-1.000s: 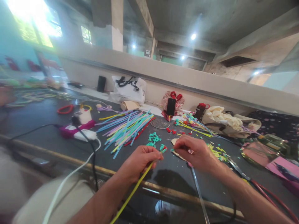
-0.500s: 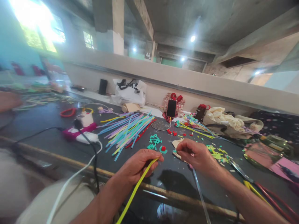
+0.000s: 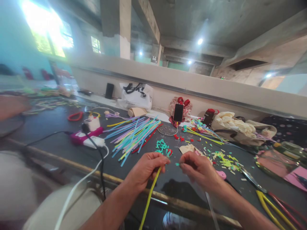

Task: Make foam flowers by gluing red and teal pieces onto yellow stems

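My left hand (image 3: 146, 167) pinches the top end of a long yellow-green strip (image 3: 149, 199) that hangs down over the table's front edge. My right hand (image 3: 198, 167) holds a tiny teal piece (image 3: 177, 164) at its fingertips, a few centimetres to the right of the strip's end. Both hands hover over the dark table (image 3: 55, 123). Just beyond them lie a heap of small teal pieces (image 3: 161, 147), a small red piece (image 3: 169, 151) and a tan paper scrap (image 3: 188, 148).
A fan of long coloured strips (image 3: 133, 134) lies at centre left. A pink power strip with a charger and cables (image 3: 87, 135) sits to the left. A phone (image 3: 178, 112), white bag (image 3: 136, 95), cloth bag (image 3: 236, 126) and scissors (image 3: 254, 182) stand around the work area.
The view has shifted, so the table's things sit a little higher and to the right. My hands have dropped slightly and stay close together. The strip now hangs more steeply.
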Action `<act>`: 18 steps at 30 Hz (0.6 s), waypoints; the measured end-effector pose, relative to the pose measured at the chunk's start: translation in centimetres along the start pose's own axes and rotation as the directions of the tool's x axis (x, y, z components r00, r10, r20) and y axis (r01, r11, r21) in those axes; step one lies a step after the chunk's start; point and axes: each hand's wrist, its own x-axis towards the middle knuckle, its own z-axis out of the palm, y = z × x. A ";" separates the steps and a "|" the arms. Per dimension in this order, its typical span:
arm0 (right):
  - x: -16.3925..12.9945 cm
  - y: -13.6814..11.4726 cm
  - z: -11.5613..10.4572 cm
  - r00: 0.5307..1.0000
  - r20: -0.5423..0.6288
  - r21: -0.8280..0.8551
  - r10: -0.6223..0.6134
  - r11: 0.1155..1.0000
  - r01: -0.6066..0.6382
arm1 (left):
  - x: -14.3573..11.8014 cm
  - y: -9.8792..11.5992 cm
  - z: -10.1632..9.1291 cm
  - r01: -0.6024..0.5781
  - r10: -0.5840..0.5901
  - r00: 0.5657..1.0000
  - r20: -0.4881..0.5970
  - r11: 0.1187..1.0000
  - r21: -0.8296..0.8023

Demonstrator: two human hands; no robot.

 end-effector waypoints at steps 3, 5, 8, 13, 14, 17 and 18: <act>-0.2 0.4 -0.2 0.999 -0.046 0.003 0.028 1.000 -0.028 | -0.5 0.3 0.6 -0.098 0.110 0.986 -0.128 0.991 0.094; -0.4 0.6 -0.6 0.995 -0.091 -0.026 0.032 0.999 -0.034 | -0.6 0.3 0.7 -0.148 0.171 0.972 -0.161 0.978 0.147; -0.6 0.4 -1.1 0.990 -0.142 -0.096 0.009 0.995 -0.023 | -0.5 0.3 0.8 -0.185 0.234 0.959 -0.159 0.945 0.271; -0.9 0.0 -1.3 0.985 -0.171 -0.138 -0.006 0.990 -0.018 | -0.2 0.1 0.7 -0.177 0.292 0.941 -0.173 0.856 0.485; -0.9 0.0 -1.3 0.985 -0.170 -0.134 -0.006 0.991 -0.017 | -0.1 0.0 0.7 -0.175 0.311 0.934 -0.179 0.830 0.530; -0.8 0.2 -1.3 0.985 -0.167 -0.144 -0.034 0.990 0.010 | 0.0 -0.4 0.5 -0.191 0.391 0.905 -0.167 0.725 0.662; -0.8 0.3 -1.3 0.985 -0.165 -0.154 -0.054 0.988 0.029 | 0.0 -0.5 0.5 -0.197 0.417 0.895 -0.158 0.689 0.698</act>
